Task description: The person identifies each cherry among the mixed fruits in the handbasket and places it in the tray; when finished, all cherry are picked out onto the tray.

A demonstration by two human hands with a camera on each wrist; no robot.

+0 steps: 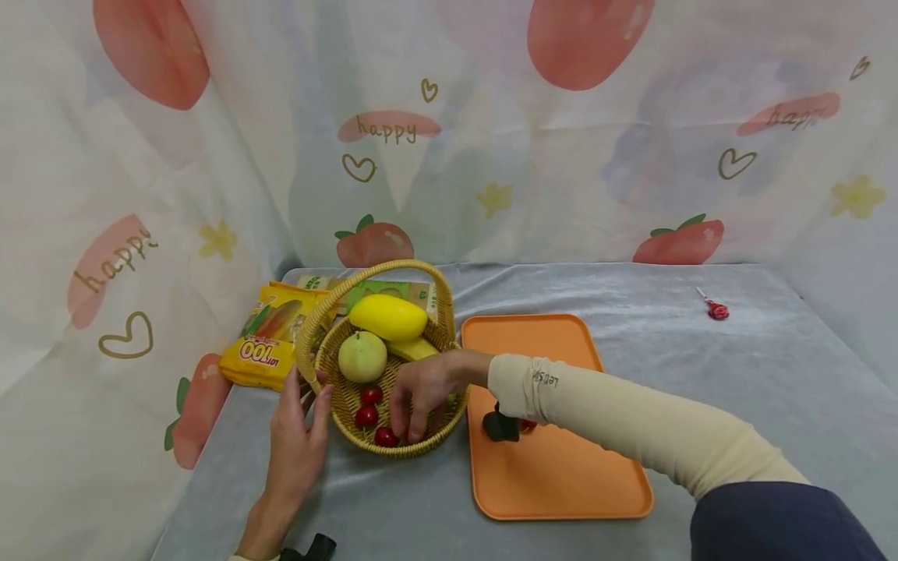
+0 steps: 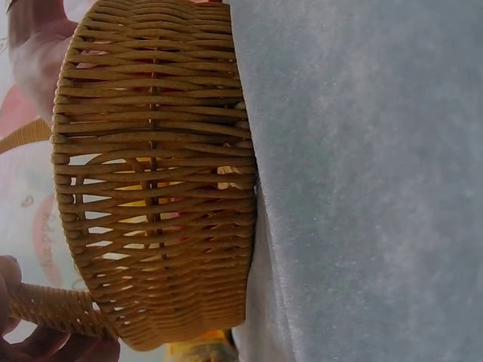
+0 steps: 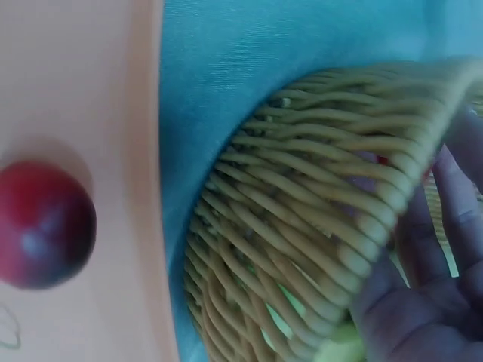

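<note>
A woven basket [image 1: 337,417] with an arched handle stands left of the tray. My left hand [image 1: 298,436] grips the handle low on its left side; in the left wrist view, curled fingers [image 2: 68,347] wrap it. My right hand [image 1: 428,389] reaches into the basket, fingers pointing down among the red cherries [image 1: 366,416]. Red shows beside its fingertips, but whether they pinch a cherry is hidden. In the basket also lie a yellow mango [image 1: 388,316], a pale green round fruit [image 1: 362,357] and a yellow banana-like fruit [image 1: 412,348].
An orange tray [image 1: 561,483] lies right of the basket, under my right forearm, with a dark red cherry [image 3: 45,225] on it. A yellow snack bag [image 1: 259,343] and a green package [image 1: 382,287] sit behind the basket. A red lollipop [image 1: 717,310] lies far right.
</note>
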